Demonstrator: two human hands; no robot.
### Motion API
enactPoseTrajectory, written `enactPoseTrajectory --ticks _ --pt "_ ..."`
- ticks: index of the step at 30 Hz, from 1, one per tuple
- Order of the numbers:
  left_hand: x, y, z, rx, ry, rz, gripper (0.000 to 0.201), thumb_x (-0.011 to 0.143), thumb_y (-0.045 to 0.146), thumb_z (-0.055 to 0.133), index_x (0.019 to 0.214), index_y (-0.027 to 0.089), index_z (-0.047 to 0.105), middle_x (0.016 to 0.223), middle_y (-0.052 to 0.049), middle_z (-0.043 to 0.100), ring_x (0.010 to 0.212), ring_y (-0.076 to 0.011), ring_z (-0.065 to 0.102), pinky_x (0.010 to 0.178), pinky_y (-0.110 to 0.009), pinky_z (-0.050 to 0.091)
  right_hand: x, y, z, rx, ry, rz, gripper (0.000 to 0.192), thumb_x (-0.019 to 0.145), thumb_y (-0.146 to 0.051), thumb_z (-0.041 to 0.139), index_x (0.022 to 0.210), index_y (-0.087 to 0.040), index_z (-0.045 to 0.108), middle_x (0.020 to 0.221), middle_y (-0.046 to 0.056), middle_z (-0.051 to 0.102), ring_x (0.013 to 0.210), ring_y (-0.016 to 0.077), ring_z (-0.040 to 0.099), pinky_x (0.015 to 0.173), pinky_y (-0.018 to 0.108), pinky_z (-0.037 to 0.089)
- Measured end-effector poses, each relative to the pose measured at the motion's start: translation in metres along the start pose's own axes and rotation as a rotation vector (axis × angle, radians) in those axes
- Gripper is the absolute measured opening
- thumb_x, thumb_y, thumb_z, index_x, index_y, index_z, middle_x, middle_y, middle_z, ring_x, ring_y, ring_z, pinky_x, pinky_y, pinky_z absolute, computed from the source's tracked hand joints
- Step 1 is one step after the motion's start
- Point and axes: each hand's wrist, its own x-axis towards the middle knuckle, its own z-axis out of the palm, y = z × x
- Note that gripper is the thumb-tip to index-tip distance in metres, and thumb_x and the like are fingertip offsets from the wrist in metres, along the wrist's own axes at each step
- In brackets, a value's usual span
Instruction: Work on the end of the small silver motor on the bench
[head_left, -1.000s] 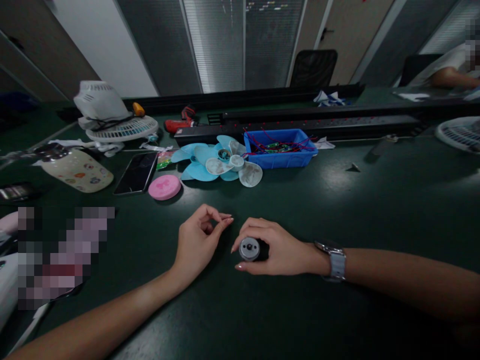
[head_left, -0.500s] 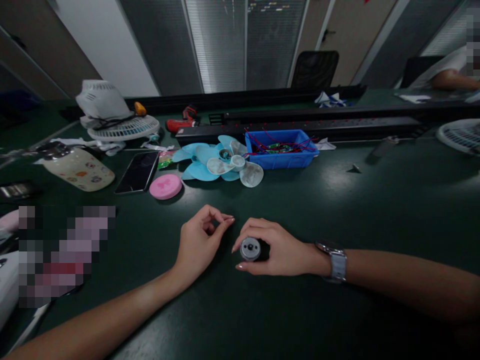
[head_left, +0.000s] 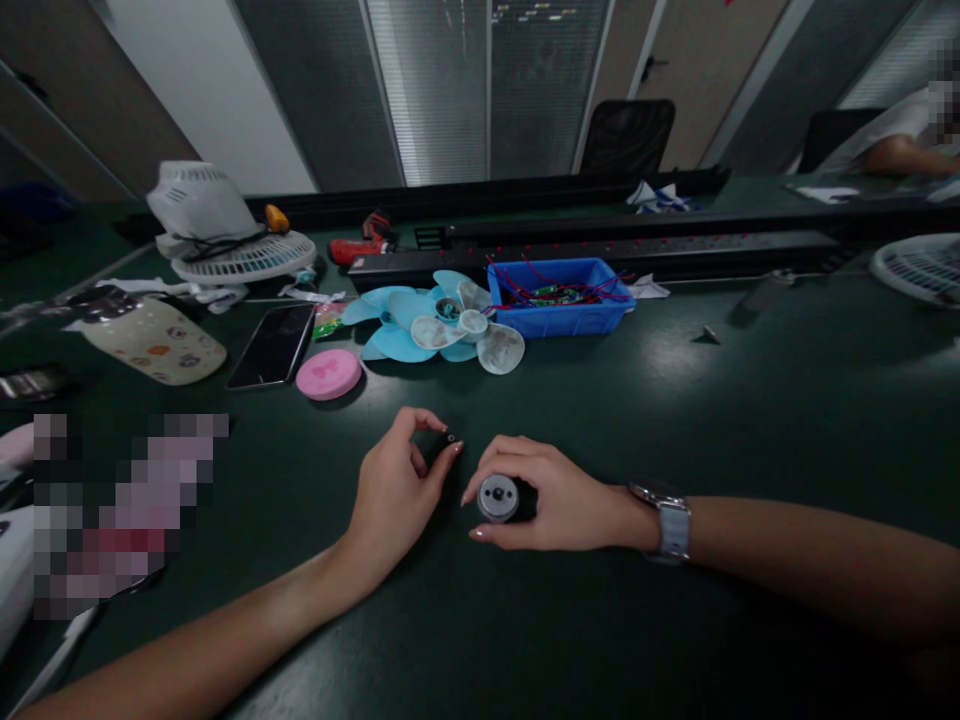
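Observation:
My right hand (head_left: 536,490) curls round a small motor (head_left: 497,497), a metal cylinder whose round grey end shows a centre hub and two dark holes. That end points up toward me; its side is mostly hidden by the fingers. To its left, my left hand (head_left: 401,480) rests low over the table, thumb and index finger parted. Between those fingertips is a tiny ring-like part (head_left: 451,437), too small to name; whether it touches a finger I cannot tell.
Beyond the hands lie blue fan blades (head_left: 397,325), a pink round case (head_left: 328,374), a phone (head_left: 271,346) and a blue bin (head_left: 562,318) of wired boards. A patterned bottle (head_left: 154,338) and a white fan (head_left: 206,205) are at left. Another person's arm (head_left: 896,155) shows at far right.
My left thumb and index finger, pinched together before, have spread apart, and a tiny ring-like part now shows between them. My right hand keeps its hold on the motor.

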Motion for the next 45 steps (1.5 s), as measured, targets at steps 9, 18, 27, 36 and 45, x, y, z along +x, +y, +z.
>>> enactPoseTrajectory --ticks 9,18,27,36,45 --pt "0.002 0.0 0.0 -0.016 0.021 0.059 0.015 0.08 0.014 0.064 0.092 0.018 0.057 0.073 0.001 0.068 0.042 -0.0087 0.051 0.043 -0.019 0.035 0.0 0.001 0.0 -0.009 0.004 -0.01 0.029 0.077 -0.034 0.075 0.101 -0.02 0.067 0.098 0.004 0.063 0.093 0.0171 0.06 0.084 0.031 0.046" --pt "0.002 -0.005 0.001 -0.107 -0.049 0.079 0.028 0.083 0.015 0.063 0.11 0.022 0.06 0.091 -0.003 0.078 0.046 -0.0118 0.057 0.046 -0.022 0.044 -0.001 0.002 0.001 0.001 0.004 -0.011 0.03 0.078 -0.034 0.074 0.102 -0.02 0.066 0.099 0.004 0.063 0.093 0.0171 0.06 0.085 0.031 0.046" --pt "-0.01 0.011 -0.003 -0.378 0.205 0.208 0.018 0.078 0.012 0.072 0.084 0.019 0.056 0.085 -0.002 0.073 0.064 -0.0127 0.068 0.054 -0.021 0.05 -0.001 0.004 0.002 -0.022 0.007 -0.023 0.03 0.078 -0.037 0.074 0.101 -0.019 0.066 0.098 0.003 0.062 0.091 0.0168 0.059 0.082 0.03 0.045" --pt "-0.024 0.013 0.001 -0.498 0.051 0.378 0.026 0.076 0.005 0.074 0.083 0.019 0.053 0.08 -0.003 0.075 0.072 -0.0174 0.073 0.057 -0.023 0.055 0.0 0.006 0.004 -0.048 0.006 -0.016 0.031 0.077 -0.036 0.074 0.096 -0.014 0.065 0.093 0.004 0.061 0.085 0.0166 0.058 0.077 0.03 0.046" --pt "-0.022 0.015 -0.004 -0.464 0.002 0.478 0.024 0.078 -0.001 0.068 0.084 0.018 0.054 0.082 -0.002 0.075 0.076 -0.015 0.074 0.066 -0.02 0.057 -0.001 0.008 0.006 -0.028 0.034 -0.037 0.029 0.076 -0.036 0.075 0.092 -0.016 0.063 0.091 0.002 0.059 0.084 0.0146 0.058 0.076 0.028 0.044"
